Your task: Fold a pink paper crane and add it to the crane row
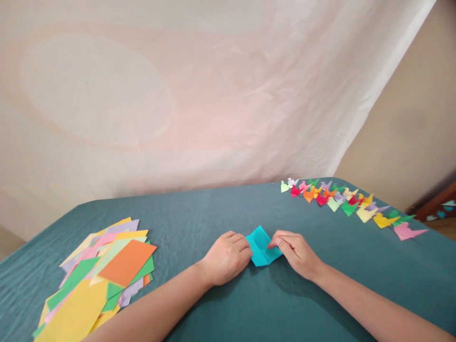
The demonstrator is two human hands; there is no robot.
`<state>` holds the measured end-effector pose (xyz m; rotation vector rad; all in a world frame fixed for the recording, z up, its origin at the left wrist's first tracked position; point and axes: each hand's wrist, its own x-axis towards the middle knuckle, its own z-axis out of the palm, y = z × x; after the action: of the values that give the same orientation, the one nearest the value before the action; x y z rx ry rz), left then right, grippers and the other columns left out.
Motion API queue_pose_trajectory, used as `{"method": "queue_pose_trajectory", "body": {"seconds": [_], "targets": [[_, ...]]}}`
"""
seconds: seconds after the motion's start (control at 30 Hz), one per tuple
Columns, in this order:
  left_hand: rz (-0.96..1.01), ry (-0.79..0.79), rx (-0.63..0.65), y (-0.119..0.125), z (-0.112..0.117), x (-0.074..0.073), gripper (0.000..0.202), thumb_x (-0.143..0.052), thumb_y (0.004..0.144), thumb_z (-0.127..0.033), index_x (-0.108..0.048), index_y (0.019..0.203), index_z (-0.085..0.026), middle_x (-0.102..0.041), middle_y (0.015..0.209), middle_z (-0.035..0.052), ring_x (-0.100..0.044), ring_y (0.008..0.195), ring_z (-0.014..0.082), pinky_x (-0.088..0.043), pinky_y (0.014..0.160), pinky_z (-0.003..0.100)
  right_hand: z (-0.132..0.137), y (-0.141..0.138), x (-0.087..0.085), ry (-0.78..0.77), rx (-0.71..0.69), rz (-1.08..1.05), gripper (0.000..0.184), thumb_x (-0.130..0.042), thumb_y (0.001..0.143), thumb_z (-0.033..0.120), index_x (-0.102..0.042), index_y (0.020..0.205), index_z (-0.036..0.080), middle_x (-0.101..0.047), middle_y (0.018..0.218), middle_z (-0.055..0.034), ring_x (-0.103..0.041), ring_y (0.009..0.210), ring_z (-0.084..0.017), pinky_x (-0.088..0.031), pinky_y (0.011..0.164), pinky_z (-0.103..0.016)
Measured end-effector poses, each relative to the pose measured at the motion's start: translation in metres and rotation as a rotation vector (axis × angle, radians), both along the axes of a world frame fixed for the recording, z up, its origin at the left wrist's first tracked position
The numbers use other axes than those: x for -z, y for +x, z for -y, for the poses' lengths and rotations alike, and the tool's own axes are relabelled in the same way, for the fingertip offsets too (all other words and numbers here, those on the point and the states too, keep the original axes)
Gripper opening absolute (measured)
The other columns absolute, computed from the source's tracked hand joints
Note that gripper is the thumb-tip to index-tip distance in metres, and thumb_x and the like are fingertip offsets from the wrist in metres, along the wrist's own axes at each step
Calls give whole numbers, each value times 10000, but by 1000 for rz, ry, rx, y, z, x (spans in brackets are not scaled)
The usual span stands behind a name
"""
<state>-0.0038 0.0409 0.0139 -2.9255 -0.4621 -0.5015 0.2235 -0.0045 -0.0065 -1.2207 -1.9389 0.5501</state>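
A sheet of turquoise origami paper (pixel 259 254), partly folded with creases and raised flaps, is between my two hands just above or on the table. My left hand (pixel 230 256) is closed on its left edge, with the fingertips curled out of sight. From the other side, my right hand (pixel 297 251) pinches the paper's right corner; its index finger reaches over the inner face. The paper's underside is hidden.
Loose coloured paper sheets (pixel 124 261) lie in a spread pile at the left, partly behind my left forearm. Rows of small folded paper birds (pixel 347 204) stand at the back right. A dark green cloth (pixel 199 213) covers the table; a pale curtain (pixel 213 95) hangs behind.
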Motion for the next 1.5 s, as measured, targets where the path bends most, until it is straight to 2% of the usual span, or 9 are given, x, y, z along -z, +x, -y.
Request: {"method": "queue_pose_trajectory", "body": {"seconds": [0.33,0.47,0.6,0.77,0.87,1.03,1.2,1.37,1.5], "targets": [[1,-27,14,-1,-3,4,217,-377,877,-200,-565,780,-153,-601,706,34,-564,659,145,-428,687,291,-1,3,1,-70,-15,-50,402,-319,919,258,-644,705,158,-549,645,-18,-509,583,-126,-371,573,-247],[15,-44,26,-3,-5,5,200,-384,865,-192,-563,787,-152,-607,708,36,-572,670,147,-438,693,284,-2,8,-2,-60,-122,-59,344,-327,896,203,-657,811,160,-575,709,-34,-524,630,-137,-389,603,-256],[23,-51,42,-4,-5,4,214,-374,869,-197,-569,791,-153,-614,712,41,-580,671,151,-446,666,272,-7,14,-3,-64,-222,-19,284,-377,821,98,-650,830,175,-591,755,-37,-540,673,-141,-410,644,-262],[38,-64,62,-4,-6,2,228,-361,872,-190,-579,814,-155,-624,716,51,-591,675,152,-446,639,258,-11,18,-2,-3,-256,40,321,-425,802,71,-633,1005,207,-569,915,-58,-544,764,-141,-424,667,-256],[39,-84,54,-4,-6,2,222,-370,870,-192,-585,830,-156,-632,721,53,-599,683,155,-449,643,256,-11,17,0,23,-241,91,306,-455,821,101,-629,1044,216,-545,893,-55,-534,752,-135,-423,659,-253],[92,-115,37,-6,-6,2,243,-365,884,-224,-593,827,-163,-636,710,56,-609,681,146,-452,648,248,-13,19,4,75,-217,175,243,-483,828,141,-671,958,223,-504,789,-32,-515,699,-129,-401,619,-247],[118,-154,21,-8,-7,0,272,-385,896,-298,-604,809,-163,-639,724,57,-614,703,148,-454,672,249,-10,18,1,60,-191,214,163,-499,842,199,-661,857,197,-494,762,-22,-497,680,-125,-387,628,-254],[118,-194,-74,-6,-7,1,318,-351,917,-271,-596,750,-157,-630,717,44,-604,676,136,-443,650,238,-10,14,-3,-18,-172,172,321,-435,894,281,-539,615,161,-464,735,-11,-469,656,-109,-379,629,-248],[147,-295,-145,-4,-6,1,307,-354,920,-271,-589,760,-155,-624,739,31,-593,670,121,-448,638,222,-15,11,1,-93,-79,112,365,-408,906,332,-487,592,165,-447,719,-1,-470,652,-109,-383,622,-244]]}}
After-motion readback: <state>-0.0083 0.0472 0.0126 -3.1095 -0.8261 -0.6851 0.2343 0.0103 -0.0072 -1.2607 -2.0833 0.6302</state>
